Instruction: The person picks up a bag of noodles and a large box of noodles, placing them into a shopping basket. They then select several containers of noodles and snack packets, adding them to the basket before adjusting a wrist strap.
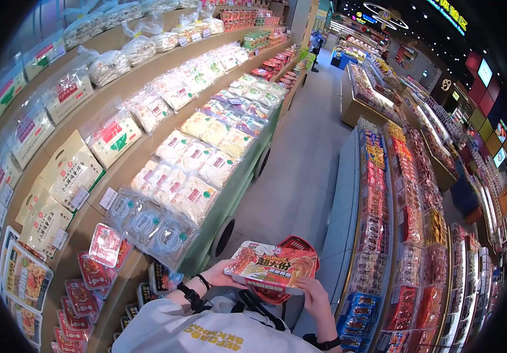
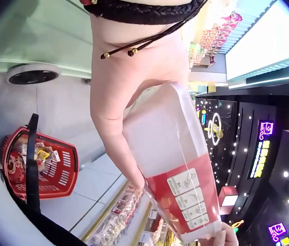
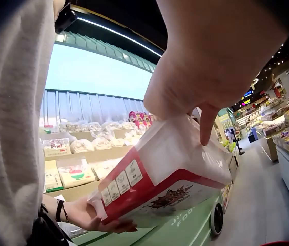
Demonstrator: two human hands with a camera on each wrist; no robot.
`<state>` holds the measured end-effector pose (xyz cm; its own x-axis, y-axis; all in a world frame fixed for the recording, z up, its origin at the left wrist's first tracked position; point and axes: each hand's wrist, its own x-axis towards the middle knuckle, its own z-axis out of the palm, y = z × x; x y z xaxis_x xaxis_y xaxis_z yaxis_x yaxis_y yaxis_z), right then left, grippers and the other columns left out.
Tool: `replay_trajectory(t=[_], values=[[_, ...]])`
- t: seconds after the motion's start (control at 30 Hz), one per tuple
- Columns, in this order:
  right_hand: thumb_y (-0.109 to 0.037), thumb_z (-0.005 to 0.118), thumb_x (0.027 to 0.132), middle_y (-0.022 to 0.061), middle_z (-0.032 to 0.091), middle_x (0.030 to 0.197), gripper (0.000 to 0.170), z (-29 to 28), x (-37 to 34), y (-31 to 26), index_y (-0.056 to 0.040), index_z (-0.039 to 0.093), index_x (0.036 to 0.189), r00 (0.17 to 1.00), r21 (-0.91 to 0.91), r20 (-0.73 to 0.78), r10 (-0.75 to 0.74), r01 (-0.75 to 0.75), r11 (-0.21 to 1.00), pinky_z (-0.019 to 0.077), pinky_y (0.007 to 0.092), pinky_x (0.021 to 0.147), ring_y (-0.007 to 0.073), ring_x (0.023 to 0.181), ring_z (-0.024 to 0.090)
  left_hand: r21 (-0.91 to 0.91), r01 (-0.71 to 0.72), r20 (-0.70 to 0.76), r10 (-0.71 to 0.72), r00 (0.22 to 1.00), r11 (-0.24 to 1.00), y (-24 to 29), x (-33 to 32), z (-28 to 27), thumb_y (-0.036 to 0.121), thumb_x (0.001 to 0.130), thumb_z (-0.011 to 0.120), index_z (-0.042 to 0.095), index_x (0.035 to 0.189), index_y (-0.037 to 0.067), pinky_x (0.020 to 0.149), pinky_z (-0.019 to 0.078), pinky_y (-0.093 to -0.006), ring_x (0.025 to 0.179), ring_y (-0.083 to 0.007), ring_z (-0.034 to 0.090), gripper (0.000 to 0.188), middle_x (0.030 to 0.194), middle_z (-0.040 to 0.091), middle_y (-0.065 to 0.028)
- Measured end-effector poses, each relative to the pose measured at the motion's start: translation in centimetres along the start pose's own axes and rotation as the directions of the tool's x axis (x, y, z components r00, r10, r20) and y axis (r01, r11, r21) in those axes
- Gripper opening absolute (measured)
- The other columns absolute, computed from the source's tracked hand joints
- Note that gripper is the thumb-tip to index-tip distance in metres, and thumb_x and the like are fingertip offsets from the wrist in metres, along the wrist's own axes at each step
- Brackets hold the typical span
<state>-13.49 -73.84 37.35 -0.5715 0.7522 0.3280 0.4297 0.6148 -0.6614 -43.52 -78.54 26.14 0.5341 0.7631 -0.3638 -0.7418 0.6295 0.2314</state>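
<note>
A red and white food box [image 1: 272, 267] with a picture of food on its front is held between both hands, in front of the body. My left hand [image 1: 221, 275] grips its left end. At the other end my right hand [image 1: 317, 299] holds the near right corner. In the left wrist view a side panel with small printed pictures [image 2: 188, 200] faces the camera, and fingertips of the right hand show at the bottom. From the right wrist view, the left hand [image 3: 93, 215] supports the lower end of the box [image 3: 160, 169].
A red shopping basket [image 2: 65, 171] with packaged goods inside is below the box. To the left, tiered shelves carry bagged noodles [image 1: 174, 194] and red packs [image 1: 105, 244]. A snack counter [image 1: 347, 194] runs along the right, with a grey aisle floor [image 1: 306, 141] between.
</note>
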Motion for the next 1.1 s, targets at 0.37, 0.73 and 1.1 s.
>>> replay_trajectory(t=[0.37, 0.73, 1.1], values=[[-0.012, 0.057, 0.075, 0.0166, 0.048, 0.111, 0.038, 5.4, -5.0, 4.6, -0.0035, 0.047, 0.111, 0.957, 0.045, -0.069, 0.283, -0.280, 0.959, 0.0368, 0.0376, 0.090, 0.0293, 0.112, 0.040, 0.257, -0.499, -0.133, 0.542, 0.830, 0.828, 0.9, -5.1, 2.0, 0.013, 0.080, 0.055, 0.030, 0.128, 0.007, 0.085, 0.0447, -0.0383, 0.106, -0.0203, 0.050, 0.055, 0.120, 0.046, -0.0087], [-0.029, 0.060, 0.076, 0.0173, 0.052, 0.114, 0.053, 13.8, -8.5, 9.9, 0.0004, 0.044, 0.117, 0.428, -0.063, 0.850, 0.308, -0.496, 0.866, 0.0419, 0.0336, 0.086, 0.0278, 0.102, 0.053, 0.173, -0.945, -0.161, 0.955, 0.250, 0.277, 5.6, -13.7, 7.5, -0.002, 0.070, 0.054, 0.029, 0.126, 0.005, 0.092, 0.0379, -0.0387, 0.110, -0.0230, 0.044, 0.062, 0.120, 0.043, -0.0105], [-0.020, 0.061, 0.073, 0.0169, 0.059, 0.092, 0.044, 20.5, -7.1, 14.6, 0.0039, 0.047, 0.107, 0.393, 0.032, 0.907, 0.149, -0.418, 0.908, 0.0459, 0.0325, 0.076, 0.0210, 0.086, 0.058, 0.031, -0.962, -0.279, 0.927, 0.251, 0.270, 1.4, -17.5, 7.8, 0.008, 0.077, 0.051, 0.038, 0.123, 0.003, 0.094, 0.0351, -0.0419, 0.111, -0.0245, 0.045, 0.048, 0.120, 0.047, -0.0111]])
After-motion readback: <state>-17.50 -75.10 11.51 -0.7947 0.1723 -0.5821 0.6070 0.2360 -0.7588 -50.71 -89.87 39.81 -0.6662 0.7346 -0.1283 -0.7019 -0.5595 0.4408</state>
